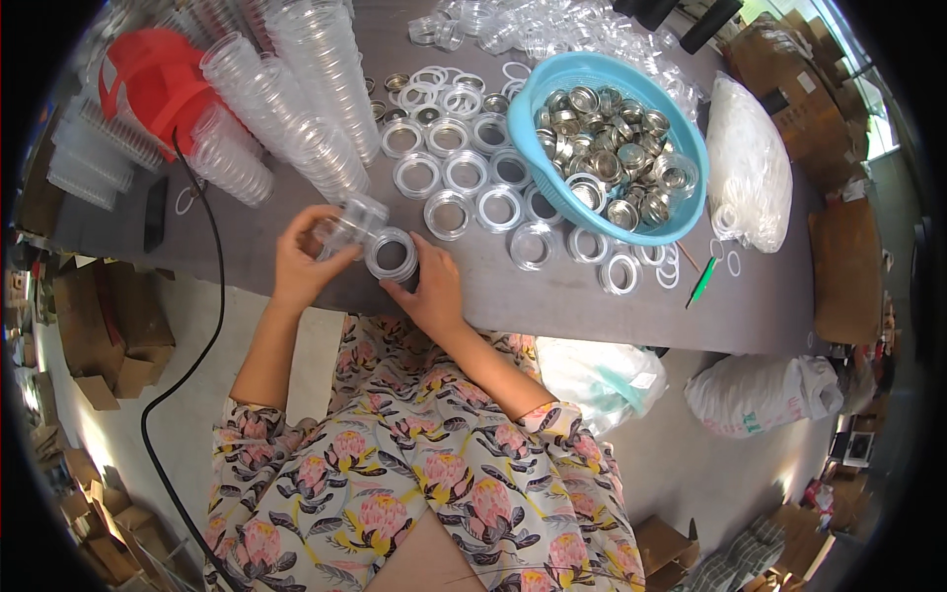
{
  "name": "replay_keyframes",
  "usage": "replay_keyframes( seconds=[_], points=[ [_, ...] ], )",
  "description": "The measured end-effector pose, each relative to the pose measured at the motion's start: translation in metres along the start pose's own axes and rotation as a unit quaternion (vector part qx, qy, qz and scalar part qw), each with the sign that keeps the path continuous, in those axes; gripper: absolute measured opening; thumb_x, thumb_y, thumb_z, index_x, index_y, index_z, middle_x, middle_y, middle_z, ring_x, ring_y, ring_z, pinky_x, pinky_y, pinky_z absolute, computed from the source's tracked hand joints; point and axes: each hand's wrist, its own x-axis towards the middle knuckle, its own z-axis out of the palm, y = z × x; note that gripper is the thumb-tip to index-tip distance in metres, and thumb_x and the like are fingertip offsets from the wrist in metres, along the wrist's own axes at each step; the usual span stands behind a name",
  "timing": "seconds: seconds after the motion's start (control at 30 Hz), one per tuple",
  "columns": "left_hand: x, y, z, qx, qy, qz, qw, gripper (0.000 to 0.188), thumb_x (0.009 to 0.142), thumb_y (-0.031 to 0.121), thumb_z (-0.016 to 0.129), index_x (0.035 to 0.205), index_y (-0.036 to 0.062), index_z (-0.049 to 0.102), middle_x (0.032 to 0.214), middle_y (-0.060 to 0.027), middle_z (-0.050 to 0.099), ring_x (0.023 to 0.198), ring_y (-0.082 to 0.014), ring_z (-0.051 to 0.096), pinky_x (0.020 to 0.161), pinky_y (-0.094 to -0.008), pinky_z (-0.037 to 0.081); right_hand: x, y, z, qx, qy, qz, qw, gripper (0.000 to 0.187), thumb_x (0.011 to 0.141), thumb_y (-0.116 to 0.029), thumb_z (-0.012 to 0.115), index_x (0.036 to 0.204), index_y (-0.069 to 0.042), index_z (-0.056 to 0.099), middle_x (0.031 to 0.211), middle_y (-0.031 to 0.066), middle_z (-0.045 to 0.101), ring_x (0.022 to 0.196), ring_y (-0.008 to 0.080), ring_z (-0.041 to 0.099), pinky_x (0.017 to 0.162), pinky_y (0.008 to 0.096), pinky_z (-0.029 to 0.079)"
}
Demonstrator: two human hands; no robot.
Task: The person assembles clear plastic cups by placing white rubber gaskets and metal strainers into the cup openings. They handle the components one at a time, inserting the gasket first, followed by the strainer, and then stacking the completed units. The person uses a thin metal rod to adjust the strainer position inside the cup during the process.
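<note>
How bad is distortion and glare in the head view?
Head view: heavy fisheye, table edge bows, corners black. Window top right blown out. Clear jar in left hand and lid by right hand show soft highlights; centre sharp, rim smeared.

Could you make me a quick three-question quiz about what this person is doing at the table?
1. True or false: the left hand holds a clear plastic jar.
2. What does the blue basket hold? A) metal rings B) green pens C) red cups
3. Which hand touches the clear ring lid at the table edge?

Key: 1 true. 2 A, metal rings. 3 The right hand.
</note>
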Motion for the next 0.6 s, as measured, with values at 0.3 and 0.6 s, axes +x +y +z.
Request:
replay_keyframes(
  seconds=[0.3,0.6],
  points=[
    [-0.013,0.034,-0.041,0.418,-0.065,0.116,0.899,0.036,0.058,-0.001,0.068,0.091,0.0028,0.053,0.084,-0.0108,0.053,0.078,-0.0265,0.051,0.073,-0.0347,0.041,-0.003,0.01,0.001,0.157,0.067,0.019,0.985,0.059,0.069,-0.009,0.068,0.121,0.002,0.04,0.112,0.0188,0.049,0.1,0.0302,0.05,0.084,0.0372,0.04],
    [-0.015,0.02,-0.047,0.464,-0.073,0.123,0.874,0.036,0.055,0.006,0.072,0.086,0.0052,0.055,0.079,-0.0073,0.054,0.08,-0.026,0.049,0.076,-0.0361,0.035,0.079,-0.011,-0.129,-0.065,0.214,-0.162,0.961,0.025,0.071,-0.003,0.061,0.096,-0.003,0.058,0.086,0.0109,0.06,0.081,0.028,0.056,0.074,0.0351,0.044]
  ],
)
